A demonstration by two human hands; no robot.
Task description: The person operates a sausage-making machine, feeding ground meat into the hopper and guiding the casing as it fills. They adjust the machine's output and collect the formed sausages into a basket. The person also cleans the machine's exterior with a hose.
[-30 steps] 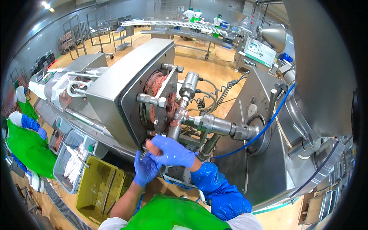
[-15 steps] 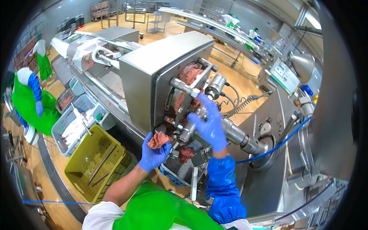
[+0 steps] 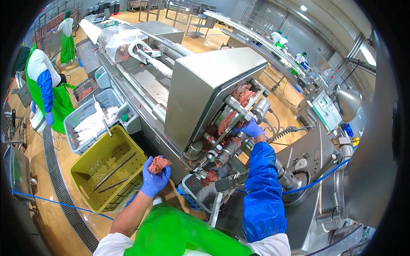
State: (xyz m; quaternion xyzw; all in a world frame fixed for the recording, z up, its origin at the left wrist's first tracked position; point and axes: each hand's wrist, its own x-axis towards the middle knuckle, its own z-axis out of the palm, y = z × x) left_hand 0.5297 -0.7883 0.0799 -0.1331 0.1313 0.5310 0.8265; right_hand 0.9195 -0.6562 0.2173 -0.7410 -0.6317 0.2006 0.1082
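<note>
The left hand (image 3: pixel 154 179) has its fingers curled around a lump of minced meat (image 3: pixel 158 164), held above the yellow crate (image 3: pixel 92 168). The right hand (image 3: pixel 250 129) has its fingers pressed against the meat-smeared front of the steel machine (image 3: pixel 215 91). The step looks like clearing residue by hand; next the lump wants dropping somewhere, perhaps the grey tray (image 3: pixel 197 193) beneath.

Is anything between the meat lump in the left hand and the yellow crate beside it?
Nothing visible: the left hand holds the meat lump just right of the yellow crate, with open air between them.
</note>
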